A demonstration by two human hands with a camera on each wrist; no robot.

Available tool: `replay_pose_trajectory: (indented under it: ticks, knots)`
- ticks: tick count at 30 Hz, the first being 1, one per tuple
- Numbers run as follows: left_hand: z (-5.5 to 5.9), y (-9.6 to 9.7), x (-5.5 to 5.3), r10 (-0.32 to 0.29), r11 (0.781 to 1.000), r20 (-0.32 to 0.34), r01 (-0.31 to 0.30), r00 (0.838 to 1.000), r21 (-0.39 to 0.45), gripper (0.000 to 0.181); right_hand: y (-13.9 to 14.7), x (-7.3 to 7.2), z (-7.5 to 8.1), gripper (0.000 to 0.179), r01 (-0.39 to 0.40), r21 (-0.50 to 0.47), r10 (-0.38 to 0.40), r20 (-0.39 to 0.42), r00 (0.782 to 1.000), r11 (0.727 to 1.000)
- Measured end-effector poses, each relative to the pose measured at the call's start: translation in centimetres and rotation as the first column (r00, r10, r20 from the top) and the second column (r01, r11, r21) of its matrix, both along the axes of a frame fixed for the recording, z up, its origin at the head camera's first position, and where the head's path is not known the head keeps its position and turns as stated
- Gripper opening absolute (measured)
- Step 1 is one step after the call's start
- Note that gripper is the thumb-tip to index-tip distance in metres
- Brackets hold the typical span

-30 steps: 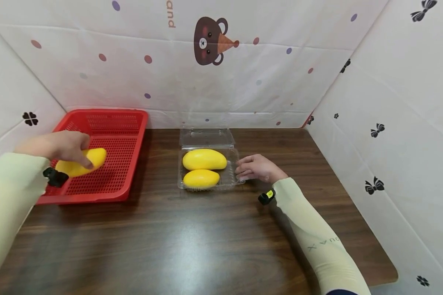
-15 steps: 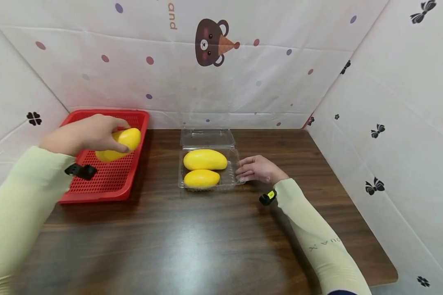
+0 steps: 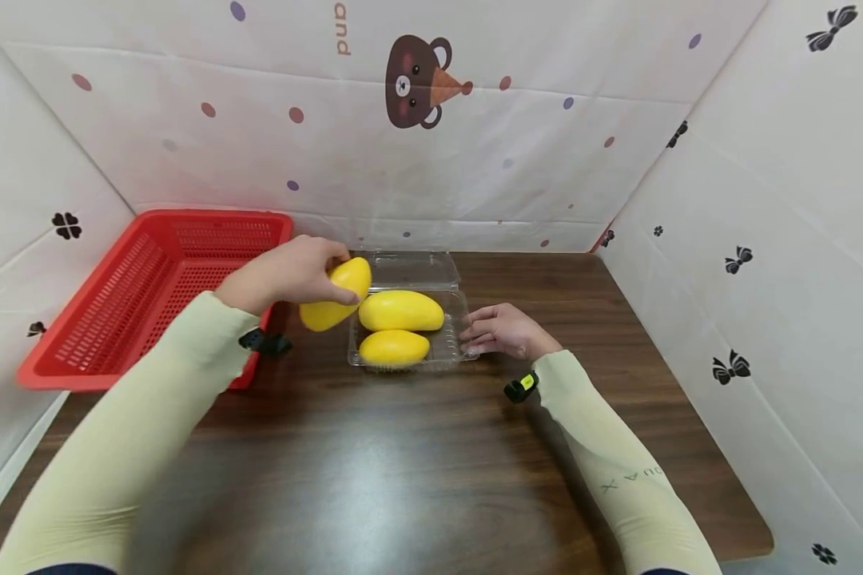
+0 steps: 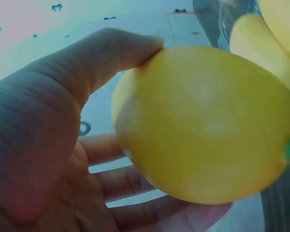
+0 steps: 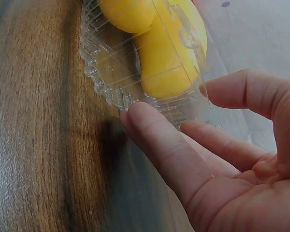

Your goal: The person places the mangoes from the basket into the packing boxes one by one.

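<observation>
My left hand (image 3: 288,273) holds a yellow mango (image 3: 336,297) in the air, just left of an open clear plastic clamshell box (image 3: 446,335). In the left wrist view, thumb and fingers wrap around this mango (image 4: 203,125), which has a small green spot at one end. Two more mangoes lie side by side in the box, the larger one (image 3: 401,311) behind the smaller one (image 3: 394,348). My right hand (image 3: 505,330) rests its fingertips against the box's right side; the right wrist view shows thumb and fingers spread along the clear wall (image 5: 118,87).
A red perforated plastic basket (image 3: 165,299) stands at the left of the brown wooden table (image 3: 374,479), partly hidden by my left forearm. The box's raised lid (image 3: 413,270) lies back toward the patterned wall covering (image 3: 518,176).
My left hand has lifted the mango out of the red basket and carried it right, to the box's left side. My right hand stays at the box.
</observation>
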State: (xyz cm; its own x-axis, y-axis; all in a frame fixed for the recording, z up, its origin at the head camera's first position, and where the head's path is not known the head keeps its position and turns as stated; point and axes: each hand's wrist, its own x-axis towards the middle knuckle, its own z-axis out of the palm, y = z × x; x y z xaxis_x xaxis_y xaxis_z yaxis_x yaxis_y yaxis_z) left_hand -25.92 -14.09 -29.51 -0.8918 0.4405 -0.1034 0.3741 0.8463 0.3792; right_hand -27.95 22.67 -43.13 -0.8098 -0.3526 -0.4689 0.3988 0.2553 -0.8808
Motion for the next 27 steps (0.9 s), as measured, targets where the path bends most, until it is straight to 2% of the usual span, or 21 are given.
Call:
replay_pose_trajectory:
  ticks: [3,7,11,14,19,27]
  knots:
    - [-0.8,1.2,-0.9,0.006,0.999,0.018,-0.007,1.0,0.051,0.055,0.0,-0.1,0.0,0.045,-0.002,-0.002,0.002,0.0,1.0,1.0]
    - [-2.0,2.7,-1.6,0.015,0.997,0.079,-0.021,0.997,0.077,0.058,0.0,-0.2,-0.2,0.044,-0.001,0.006,0.001,0.004,1.0,1.0]
    - [-3.0,4.2,-1.9,0.032,0.995,0.14,-0.045,0.99,0.091,0.058,0.1,-0.2,-0.3,0.045,-0.006,0.018,0.006,-0.003,1.0,1.0]
    - [-3.8,5.5,-2.0,0.053,0.988,0.181,-0.079,0.982,0.136,0.057,0.2,-0.2,-0.3,0.046,-0.013,0.019,0.013,-0.011,1.0,1.0]
    - [-4.9,7.6,-2.3,0.095,0.973,0.251,-0.144,0.963,0.183,0.057,0.2,-0.2,-0.4,0.045,-0.012,0.014,0.012,-0.009,1.0,1.0]
    - [-7.1,11.0,-2.7,0.138,0.958,0.234,-0.19,0.962,0.214,0.058,0.2,-0.2,-0.5,0.043,-0.005,0.0,0.005,-0.003,1.0,1.0]
